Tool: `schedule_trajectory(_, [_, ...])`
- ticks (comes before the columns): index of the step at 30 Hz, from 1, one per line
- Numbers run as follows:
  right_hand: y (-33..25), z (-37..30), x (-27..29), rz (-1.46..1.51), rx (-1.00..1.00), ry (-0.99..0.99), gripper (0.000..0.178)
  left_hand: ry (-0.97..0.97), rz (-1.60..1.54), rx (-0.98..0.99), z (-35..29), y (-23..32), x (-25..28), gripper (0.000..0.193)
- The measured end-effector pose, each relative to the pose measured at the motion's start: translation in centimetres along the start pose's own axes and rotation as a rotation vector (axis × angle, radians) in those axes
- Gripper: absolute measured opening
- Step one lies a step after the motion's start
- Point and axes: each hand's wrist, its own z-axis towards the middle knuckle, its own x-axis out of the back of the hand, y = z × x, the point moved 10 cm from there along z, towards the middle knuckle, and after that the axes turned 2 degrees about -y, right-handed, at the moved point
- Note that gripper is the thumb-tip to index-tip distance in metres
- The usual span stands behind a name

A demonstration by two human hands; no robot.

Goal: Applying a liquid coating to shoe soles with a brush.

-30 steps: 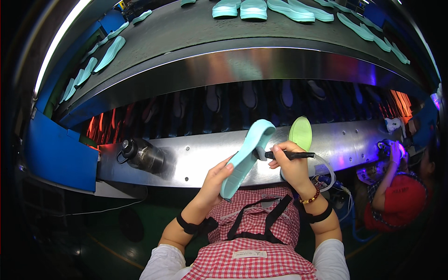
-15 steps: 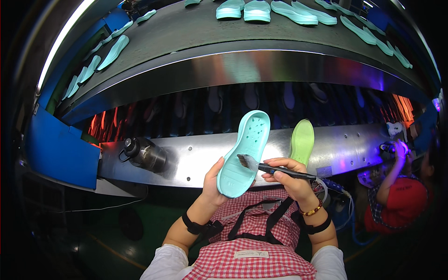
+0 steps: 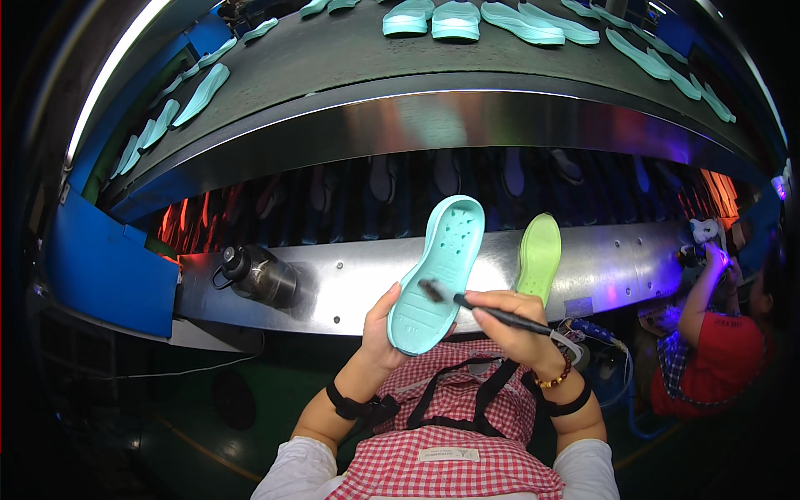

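Left hand [image 3: 379,333]: closed around the near left edge of a pale blue shoe sole [image 3: 450,258], thumb on the rim. Sole is held up over the near edge of the ledge, hollow face toward the viewer, perforated end far, ribbed end near. Right hand [image 3: 521,340]: narrow grip on a black-handled brush [image 3: 515,319], its head pointing left over the middle of the hollow. Bristles blurred; contact with the sole cannot be told. Pale tube [image 3: 570,344] at the handle's rear end.

Just right of the blue sole, a green sole [image 3: 540,254] lies on the metal ledge [image 3: 367,292], near end partly behind the right hand. Dark bottle [image 3: 265,279] lies on the ledge, left. Far side: more pale blue soles [image 3: 456,23] on a dark belt [image 3: 333,54]. Far right: co-worker in a red top [image 3: 727,358].
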Motion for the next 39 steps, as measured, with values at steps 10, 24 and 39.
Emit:
schedule_trajectory(10, [0.9, 1.3, -0.2, -0.509, 0.279, 0.169, 0.022, -0.028, -0.058, 0.028, 0.3, -1.8, -0.7, 0.049])
schedule_trajectory(24, [2.8, -4.8, 6.9, 0.855, -0.048, 0.284, 0.024, -0.045, 0.271, -0.407, 0.2, 14.3, -9.3, 0.059])
schedule_trajectory(39, [14.2, -14.7, 10.7, 0.926, -0.457, 0.727, 0.025, 0.429, 1.788, -0.764, 13.4, 28.3, -15.7, 0.069])
